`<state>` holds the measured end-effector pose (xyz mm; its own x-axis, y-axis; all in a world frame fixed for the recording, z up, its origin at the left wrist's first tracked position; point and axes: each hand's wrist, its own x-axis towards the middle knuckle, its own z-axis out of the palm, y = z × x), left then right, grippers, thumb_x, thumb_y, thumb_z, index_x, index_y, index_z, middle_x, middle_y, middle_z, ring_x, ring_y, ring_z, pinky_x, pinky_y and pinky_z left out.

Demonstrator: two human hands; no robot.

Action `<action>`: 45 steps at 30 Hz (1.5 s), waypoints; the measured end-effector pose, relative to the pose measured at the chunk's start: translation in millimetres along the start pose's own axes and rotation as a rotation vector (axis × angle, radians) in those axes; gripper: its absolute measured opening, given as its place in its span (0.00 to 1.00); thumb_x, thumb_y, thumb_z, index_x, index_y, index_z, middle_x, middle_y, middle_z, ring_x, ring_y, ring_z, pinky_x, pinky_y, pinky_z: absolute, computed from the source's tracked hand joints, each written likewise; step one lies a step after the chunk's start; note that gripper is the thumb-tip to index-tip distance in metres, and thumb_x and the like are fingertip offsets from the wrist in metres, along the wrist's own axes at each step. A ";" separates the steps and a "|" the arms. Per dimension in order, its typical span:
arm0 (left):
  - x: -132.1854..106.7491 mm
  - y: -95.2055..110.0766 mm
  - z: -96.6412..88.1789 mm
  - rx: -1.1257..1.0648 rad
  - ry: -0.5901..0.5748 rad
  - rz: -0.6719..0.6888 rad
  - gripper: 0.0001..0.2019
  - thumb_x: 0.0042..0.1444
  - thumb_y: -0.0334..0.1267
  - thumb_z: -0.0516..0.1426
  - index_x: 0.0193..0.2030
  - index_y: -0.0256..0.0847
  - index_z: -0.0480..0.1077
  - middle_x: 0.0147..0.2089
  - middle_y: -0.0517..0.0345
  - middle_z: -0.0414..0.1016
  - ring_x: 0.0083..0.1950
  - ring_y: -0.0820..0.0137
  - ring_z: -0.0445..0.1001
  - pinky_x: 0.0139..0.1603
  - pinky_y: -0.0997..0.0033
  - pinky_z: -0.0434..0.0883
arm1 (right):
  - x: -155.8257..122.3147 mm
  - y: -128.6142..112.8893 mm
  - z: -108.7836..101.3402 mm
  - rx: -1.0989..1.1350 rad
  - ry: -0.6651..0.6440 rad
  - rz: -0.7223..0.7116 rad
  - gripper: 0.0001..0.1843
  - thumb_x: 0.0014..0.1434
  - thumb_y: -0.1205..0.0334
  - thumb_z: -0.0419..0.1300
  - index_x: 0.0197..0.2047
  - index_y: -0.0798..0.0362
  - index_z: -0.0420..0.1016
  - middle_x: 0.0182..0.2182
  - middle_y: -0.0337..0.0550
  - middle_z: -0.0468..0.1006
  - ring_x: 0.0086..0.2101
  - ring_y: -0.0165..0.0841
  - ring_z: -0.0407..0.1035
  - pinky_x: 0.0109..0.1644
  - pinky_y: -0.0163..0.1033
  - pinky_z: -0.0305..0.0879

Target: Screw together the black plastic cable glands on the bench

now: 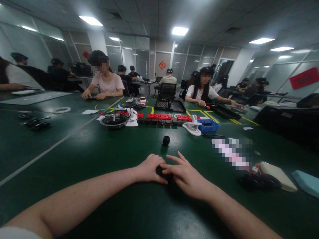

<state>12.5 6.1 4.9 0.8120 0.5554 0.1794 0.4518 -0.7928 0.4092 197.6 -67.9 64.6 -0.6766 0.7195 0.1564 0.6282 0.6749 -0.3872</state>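
Observation:
My left hand (151, 168) rests low over the green table, its fingers curled round toward the thumb. Something dark shows in the hollow of that hand; whether it is a black part or only shadow, I cannot make out. Close against it on the right is my right hand (186, 175), with fingers spread and its fingertips reaching to the left hand's fingers. Just beyond both hands, a small black ribbed cylindrical part (166, 140) stands on the table, apart from them.
Ahead lie a metal bowl of black cables (114, 124), a red-and-black strip (159, 117), a white clamp base (193, 127) and a blue bin (208, 125). Black objects (37, 124) sit left; a cream box (277, 176) sits right. Two people work across the table.

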 end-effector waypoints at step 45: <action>-0.5 0.8 -2.7 -0.033 -0.014 -0.035 0.25 0.40 0.56 0.61 0.40 0.39 0.66 0.38 0.58 0.68 0.41 0.64 0.66 0.44 0.65 0.59 | 3.2 -0.6 -8.0 -0.010 -0.051 0.038 0.22 0.60 0.70 0.45 0.56 0.44 0.60 0.52 0.37 0.66 0.40 0.33 0.58 0.44 0.41 0.58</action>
<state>11.5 5.8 7.5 0.8014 0.5785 0.1519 0.4676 -0.7643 0.4441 198.2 -64.6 72.6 -0.6708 0.7355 0.0956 0.6574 0.6493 -0.3825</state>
